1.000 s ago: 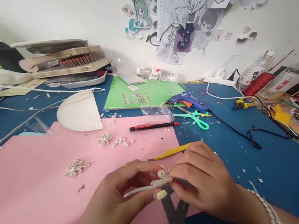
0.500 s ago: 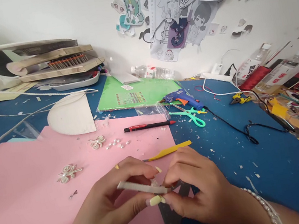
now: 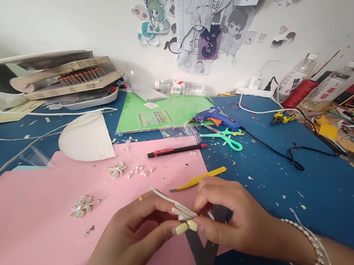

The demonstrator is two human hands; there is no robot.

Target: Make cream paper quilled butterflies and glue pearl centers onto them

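Over the pink sheet (image 3: 46, 244), my left hand (image 3: 135, 230) and my right hand (image 3: 233, 213) meet, both closed in a pinch. Between their fingertips is a folded white strip (image 3: 175, 205) with several layers, its long end pointing up to the left. Its lower part is hidden by the fingers. Under my right hand lies a dark set square (image 3: 200, 255). Just beyond the fingers are yellow tweezers (image 3: 201, 178). To the left rest two curled white cord ornaments, one nearer (image 3: 83, 206) and one farther (image 3: 116, 169), beside several pearl beads (image 3: 140, 171).
A red and black pen (image 3: 176, 150), green scissors (image 3: 227, 136) and a blue glue gun (image 3: 215, 117) with a trailing black cable (image 3: 273, 150) lie farther back. A white half-oval piece (image 3: 86, 138) is at left. Scraps dot the blue table (image 3: 324, 180).
The white strip has turned in my fingers, from lying nearly level to slanting up to the left with its layers showing. Both hands stay together in about the same place.
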